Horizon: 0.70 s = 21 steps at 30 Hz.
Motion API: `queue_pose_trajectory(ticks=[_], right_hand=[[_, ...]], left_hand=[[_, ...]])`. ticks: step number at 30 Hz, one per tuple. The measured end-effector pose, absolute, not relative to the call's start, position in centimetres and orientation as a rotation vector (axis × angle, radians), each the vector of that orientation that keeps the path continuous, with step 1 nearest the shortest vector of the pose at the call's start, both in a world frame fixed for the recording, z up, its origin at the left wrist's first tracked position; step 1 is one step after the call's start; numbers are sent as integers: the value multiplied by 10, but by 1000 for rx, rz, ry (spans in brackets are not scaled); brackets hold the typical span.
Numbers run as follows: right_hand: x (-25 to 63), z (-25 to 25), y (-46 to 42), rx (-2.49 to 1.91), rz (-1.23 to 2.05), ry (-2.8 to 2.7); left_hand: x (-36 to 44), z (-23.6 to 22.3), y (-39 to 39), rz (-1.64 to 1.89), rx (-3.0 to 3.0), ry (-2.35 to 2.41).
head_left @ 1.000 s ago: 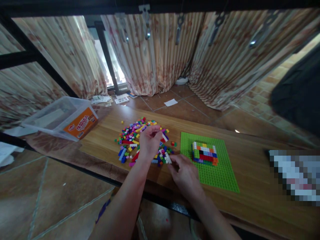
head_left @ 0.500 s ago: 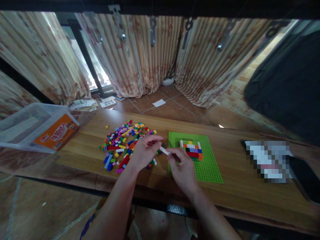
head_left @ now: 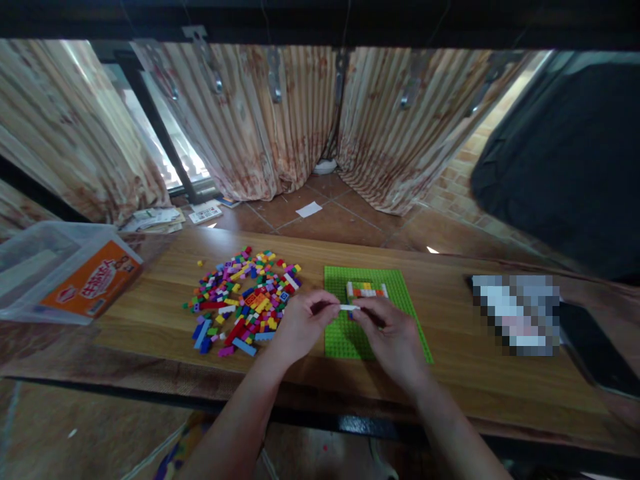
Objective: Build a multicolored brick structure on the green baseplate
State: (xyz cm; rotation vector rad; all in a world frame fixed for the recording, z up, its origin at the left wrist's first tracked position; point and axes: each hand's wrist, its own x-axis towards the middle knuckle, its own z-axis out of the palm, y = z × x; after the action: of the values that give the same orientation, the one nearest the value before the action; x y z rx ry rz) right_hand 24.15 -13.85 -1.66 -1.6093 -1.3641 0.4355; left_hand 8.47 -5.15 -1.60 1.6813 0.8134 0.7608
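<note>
A narrow white toy brick (head_left: 349,307) is pinched at its left end by my left hand (head_left: 307,323) and at its right end by my right hand (head_left: 393,333). Both hands hold it over the green baseplate (head_left: 410,333). Behind the brick, a small build of white, orange, yellow and other coloured bricks (head_left: 367,291) stands on the plate, its near part hidden by my right hand. Left of my left hand spreads a pile of loose coloured bricks (head_left: 260,303).
A clear plastic box (head_left: 75,233) with an orange label stands at the table's left end. To the right lie a blurred-out flat item (head_left: 520,313) and a dark phone-like slab (head_left: 597,347). Curtains (head_left: 280,133) hang beyond the wooden table (head_left: 475,380).
Both hands have moved right with the white brick, from between the pile and the plate to over the plate. The brick has turned from slanted to nearly level. The view has shifted slightly.
</note>
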Motion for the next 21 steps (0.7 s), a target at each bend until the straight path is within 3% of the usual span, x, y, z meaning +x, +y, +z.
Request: queue_pose_trajectory(ticks=[12, 21], right_hand=[[303, -11, -163, -1790, 368, -1422], [298, -20, -155, -1815, 401, -1420]], left_hand=[[98, -19, -57, 776, 1805, 1001], [109, -22, -64, 761, 1830, 1117]])
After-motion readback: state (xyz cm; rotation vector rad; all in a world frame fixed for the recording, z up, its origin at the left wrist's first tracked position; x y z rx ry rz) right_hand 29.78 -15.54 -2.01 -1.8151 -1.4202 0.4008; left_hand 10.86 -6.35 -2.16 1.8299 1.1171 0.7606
